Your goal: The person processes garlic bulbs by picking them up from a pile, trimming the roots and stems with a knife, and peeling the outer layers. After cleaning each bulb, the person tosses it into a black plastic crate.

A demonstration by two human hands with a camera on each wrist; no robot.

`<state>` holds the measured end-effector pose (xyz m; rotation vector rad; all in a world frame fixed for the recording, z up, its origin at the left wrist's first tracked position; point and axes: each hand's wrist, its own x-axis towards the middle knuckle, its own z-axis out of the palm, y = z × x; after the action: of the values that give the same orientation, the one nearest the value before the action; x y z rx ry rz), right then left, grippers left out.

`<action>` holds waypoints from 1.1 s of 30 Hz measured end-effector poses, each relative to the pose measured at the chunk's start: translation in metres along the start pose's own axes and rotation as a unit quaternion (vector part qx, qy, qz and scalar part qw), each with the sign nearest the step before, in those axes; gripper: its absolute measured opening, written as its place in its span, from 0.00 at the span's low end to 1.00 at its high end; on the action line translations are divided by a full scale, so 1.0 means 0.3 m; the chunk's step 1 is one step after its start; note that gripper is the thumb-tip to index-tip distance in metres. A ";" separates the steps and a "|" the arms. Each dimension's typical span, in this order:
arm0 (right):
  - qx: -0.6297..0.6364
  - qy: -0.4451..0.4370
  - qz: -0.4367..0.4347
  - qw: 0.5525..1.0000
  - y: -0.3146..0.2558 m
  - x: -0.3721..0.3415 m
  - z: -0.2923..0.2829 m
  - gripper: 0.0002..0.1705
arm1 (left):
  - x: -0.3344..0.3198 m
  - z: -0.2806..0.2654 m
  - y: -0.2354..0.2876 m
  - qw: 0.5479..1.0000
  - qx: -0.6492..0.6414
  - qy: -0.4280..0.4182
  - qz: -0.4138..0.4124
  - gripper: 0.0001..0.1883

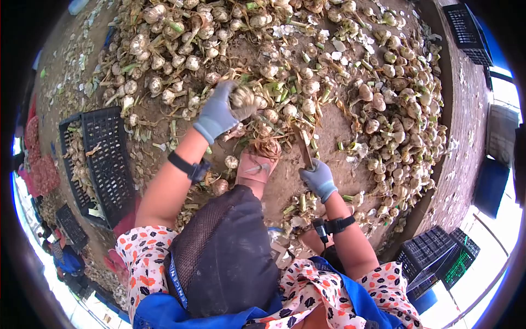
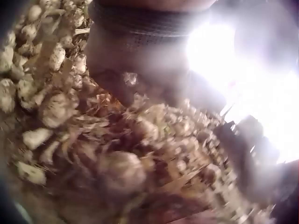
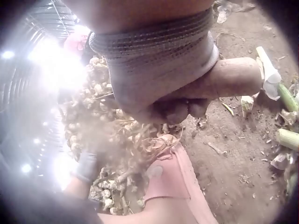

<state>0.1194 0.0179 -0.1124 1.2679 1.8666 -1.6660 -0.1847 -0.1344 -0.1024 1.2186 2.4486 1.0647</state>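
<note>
In the head view my left hand (image 1: pixel 219 112), in a grey glove, is over the garlic in front of me. Between its thumb and fingers it grips a blurred, pale garlic bulb (image 1: pixel 242 98); in the left wrist view the fingers are hidden. My right hand (image 1: pixel 319 180), gloved too, grips a knife (image 1: pixel 303 143) whose long brownish blade points up and away from me. Its round wooden handle sticks out of the fist in the right wrist view. Loose garlic bulbs (image 1: pixel 271 115) with dry stalks lie just beyond a pink shoe (image 1: pixel 257 169), between both hands.
A large garlic heap (image 1: pixel 203 27) spreads ahead, and trimmed bulbs (image 1: pixel 408 126) are piled along the right by a low board (image 1: pixel 446 109). A black crate (image 1: pixel 107 159) with garlic tilts at left. More crates (image 1: pixel 433 252) stand right. Cut stalks (image 1: pixel 301 205) litter the dirt floor.
</note>
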 end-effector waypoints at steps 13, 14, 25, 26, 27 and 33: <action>-0.286 0.120 -0.377 0.873 -0.404 -0.062 -0.013 0.08 | -0.080 -0.045 0.228 0.963 -0.082 -0.252 -0.046 0.13; -0.280 0.116 -0.410 0.860 -0.429 -0.067 -0.005 0.09 | -0.113 0.018 0.177 0.920 -0.253 -0.255 -0.158 0.14; -0.364 0.189 -0.185 0.893 -0.361 0.088 -0.026 0.09 | -0.086 -0.110 0.308 0.924 -0.278 -0.261 -0.025 0.14; -0.342 0.203 -0.153 0.905 -0.321 0.108 -0.058 0.10 | -0.091 -0.097 0.296 0.926 -0.281 -0.251 0.010 0.17; -0.322 0.209 -0.121 0.915 -0.287 0.116 -0.084 0.11 | -0.105 -0.075 0.285 0.928 -0.285 -0.237 0.037 0.21; -0.191 0.085 -0.148 0.967 -0.205 0.052 -0.068 0.14 | -0.088 -0.023 0.280 0.914 -0.329 -0.166 0.172 0.15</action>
<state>0.0690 0.0478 -0.0805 1.0368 2.4349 -1.2616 -0.1198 -0.1245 -0.0435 1.4457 1.4594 1.4604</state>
